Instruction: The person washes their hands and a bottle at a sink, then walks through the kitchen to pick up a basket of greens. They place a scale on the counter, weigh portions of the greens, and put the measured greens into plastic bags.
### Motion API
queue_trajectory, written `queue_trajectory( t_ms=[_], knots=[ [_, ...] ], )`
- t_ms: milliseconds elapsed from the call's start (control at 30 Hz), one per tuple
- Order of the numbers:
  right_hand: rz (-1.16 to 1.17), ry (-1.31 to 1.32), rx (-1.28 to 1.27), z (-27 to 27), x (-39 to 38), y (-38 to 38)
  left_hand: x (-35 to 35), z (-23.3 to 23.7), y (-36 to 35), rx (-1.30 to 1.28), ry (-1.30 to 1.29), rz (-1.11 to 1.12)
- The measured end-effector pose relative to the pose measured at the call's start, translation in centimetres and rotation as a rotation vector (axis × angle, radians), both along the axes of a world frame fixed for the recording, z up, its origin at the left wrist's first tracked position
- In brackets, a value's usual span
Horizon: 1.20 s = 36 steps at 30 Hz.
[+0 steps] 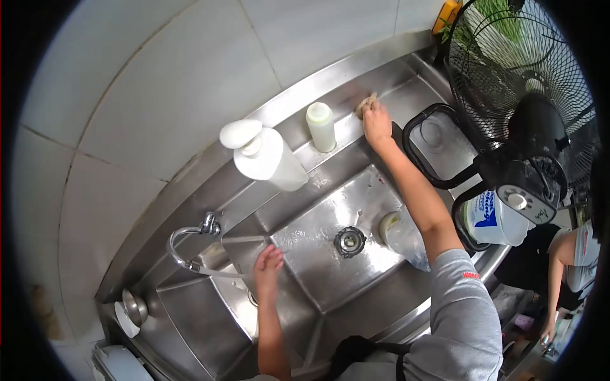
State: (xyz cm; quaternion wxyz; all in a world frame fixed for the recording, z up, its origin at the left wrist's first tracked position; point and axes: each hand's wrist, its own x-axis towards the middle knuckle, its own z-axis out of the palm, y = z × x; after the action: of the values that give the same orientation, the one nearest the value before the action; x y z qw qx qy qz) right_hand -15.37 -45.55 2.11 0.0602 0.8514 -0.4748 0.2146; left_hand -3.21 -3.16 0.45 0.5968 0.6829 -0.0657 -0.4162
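My right hand (377, 123) reaches to the back ledge of the steel sink (330, 216), its fingers closed on a tan cloth or sponge (365, 106). Over the divider between the basins is my left hand (267, 270), fingers slightly curled, with nothing visible in it. Beside it a stream of water comes from the curved faucet (181, 244). A white pump bottle (273, 159) and a pale green bottle (321, 130) stand on the ledge, left of my right hand. In the basin a clear plastic container (405, 235) lies near the drain (349, 242).
At the right stand a black fan (540, 133) and a white tub with a blue label (492, 219). Small metal bowls (135, 308) sit at the far left. Another person's arm (555, 292) shows at lower right. Leafy greens (499, 19) are at top right.
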Motion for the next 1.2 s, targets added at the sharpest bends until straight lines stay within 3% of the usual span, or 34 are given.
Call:
queue_trajectory(
  t_ms=[67,133,200,267,333,400,467,500,533,667,733,867,967,1033,1133,1200],
  knots=[
    [0.077,-0.046,-0.007,-0.5,0.2,1.8,-1.4,1.3,-4.1,0.003,-0.173,0.02],
    [0.157,-0.029,0.012,-0.2,0.4,3.5,-2.2,2.6,-9.2,-0.174,-0.336,0.113],
    [0.147,-0.059,0.062,0.6,0.2,4.1,-2.8,6.2,-14.0,-0.078,-0.698,0.17],
    [0.142,-0.093,0.134,0.8,0.3,4.1,-2.6,8.3,-17.4,-0.16,-0.853,0.293],
    [-0.028,-0.083,0.076,0.8,-0.1,3.1,-1.7,9.5,-18.6,-0.161,-0.848,0.3],
    [-0.028,-0.068,0.112,0.5,-0.6,2.6,-1.2,9.0,-18.7,-0.171,-0.836,0.303],
    [0.051,-0.085,0.02,-0.4,-1.0,3.0,0.4,7.1,-17.4,-0.379,-0.923,0.367],
    [0.119,-0.198,0.054,-0.4,-1.1,4.3,0.6,7.1,-16.3,-0.333,-0.879,0.442],
    [0.159,-0.265,0.123,-0.6,-1.3,6.0,1.7,6.1,-14.9,-0.447,-0.82,0.443],
    [0.434,-0.509,0.303,0.2,-0.2,13.5,2.0,7.1,-9.9,-0.21,-0.936,0.501],
    [0.459,-0.616,0.168,1.6,2.7,16.4,2.5,7.0,-8.6,-0.127,-0.976,0.491],
    [0.414,-0.391,0.08,-0.4,10.2,17.3,2.7,7.2,-8.1,-0.153,-0.885,0.523],
    [0.566,-0.477,0.139,-0.3,11.0,19.1,3.4,6.6,-8.4,-0.136,-0.914,0.501],
    [0.79,-0.406,0.378,0.3,9.7,20.0,3.2,6.4,-8.8,-0.165,-0.911,0.488],
    [0.663,-0.614,0.492,-1.0,6.0,19.2,3.6,5.8,-9.6,-0.217,-0.813,0.501],
    [0.438,-0.726,0.437,-0.9,2.9,17.2,4.0,4.4,-10.7,-0.319,-0.81,0.471]
  ],
)
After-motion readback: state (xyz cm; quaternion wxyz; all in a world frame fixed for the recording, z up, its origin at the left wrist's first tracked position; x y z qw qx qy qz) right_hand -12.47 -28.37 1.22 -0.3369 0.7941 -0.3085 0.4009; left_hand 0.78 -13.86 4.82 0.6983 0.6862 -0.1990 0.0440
